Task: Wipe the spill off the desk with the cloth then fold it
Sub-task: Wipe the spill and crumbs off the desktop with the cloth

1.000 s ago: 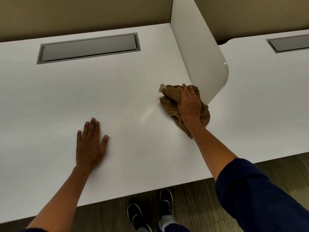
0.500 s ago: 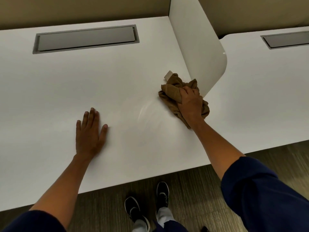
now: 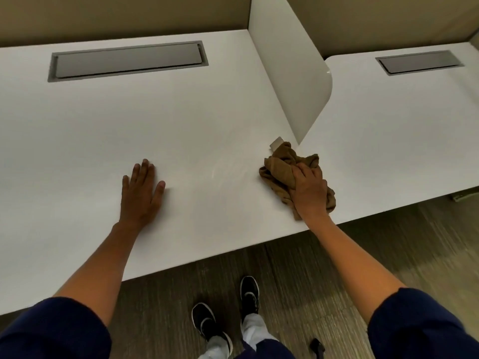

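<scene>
The brown cloth [image 3: 282,167] lies bunched and creased on the white counter [image 3: 77,141], just in front of the divider panel [image 3: 290,73], a pale tag at its far corner. The right hand [image 3: 308,190] grips it, fingers curled in. Faint streaks [image 3: 228,172] lie beside the cloth. The left hand [image 3: 141,193] rests flat, fingers straight, well apart from the panel.

The cloth [image 3: 281,168] is a brown, terry-like rag, bunched into a crumpled heap with deep folds, right of centre in the frame. It lies on the white tabletop [image 3: 207,120] near the front edge, just below the lower tip of the upright white divider. A small pale tag sticks out at its upper end. A faint, shiny smear [image 3: 225,172] shows on the tabletop just left of the cloth, near mid-frame.
</scene>
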Available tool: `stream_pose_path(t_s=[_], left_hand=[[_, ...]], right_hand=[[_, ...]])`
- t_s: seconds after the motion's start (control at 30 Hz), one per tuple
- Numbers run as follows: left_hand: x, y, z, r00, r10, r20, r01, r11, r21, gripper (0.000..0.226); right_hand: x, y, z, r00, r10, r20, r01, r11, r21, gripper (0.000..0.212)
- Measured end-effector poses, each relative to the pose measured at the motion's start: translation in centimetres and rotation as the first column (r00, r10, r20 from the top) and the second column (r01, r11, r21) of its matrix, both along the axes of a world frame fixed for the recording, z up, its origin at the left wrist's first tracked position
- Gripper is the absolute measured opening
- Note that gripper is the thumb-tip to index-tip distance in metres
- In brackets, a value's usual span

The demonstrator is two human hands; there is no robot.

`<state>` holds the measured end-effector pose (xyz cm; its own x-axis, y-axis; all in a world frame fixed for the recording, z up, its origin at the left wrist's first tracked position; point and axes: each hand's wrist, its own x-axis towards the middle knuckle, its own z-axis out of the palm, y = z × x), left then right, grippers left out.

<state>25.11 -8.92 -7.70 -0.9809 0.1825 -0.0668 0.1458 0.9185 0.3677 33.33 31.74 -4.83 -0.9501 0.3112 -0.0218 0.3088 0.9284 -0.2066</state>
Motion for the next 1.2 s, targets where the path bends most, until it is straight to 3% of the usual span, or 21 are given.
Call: stream_pose_path(t_s=[0.33, 0.57, 0.77, 1.0, 1.2], left_hand=[[2.2, -1.1, -0.2, 0.993, -0.109, -0.037, 0.108, 0.994, -0.028, 0.074], [2.4, -1.9, 0.0, 0.988, -0.157, -0.011, 0.157, 0.987, -0.037, 0.072], [3.0, -5.3, -0.1, 0.988, -0.157, -0.011, 0.156, 0.985, -0.075, 0.073], [2.9, -7.1, 0.1, 0.996, -0.091, -0.016, 0.089, 0.993, -0.077, 0.077], [2.1, -5.9, -0.2, 0.999, -0.018, -0.028, 0.014, 0.991, -0.134, 0.082]], right_hand=[[4.4, -3.8, 0.2, 0.979, -0.199, -0.039, 0.199, 0.980, -0.017, 0.043], [4.2, -15.9, 0.2, 0.991, 0.042, -0.126, -0.056, 0.992, -0.113, 0.049], [3.8, -23.8, 0.0, 0.924, 0.316, -0.214, -0.343, 0.934, -0.098, 0.044], [2.6, -24.3, -1.0, 0.897, 0.390, -0.206, -0.386, 0.920, 0.060, 0.049], [-2.3, -22.1, -0.9, 0.910, 0.293, -0.292, -0.282, 0.956, 0.080, 0.031]])
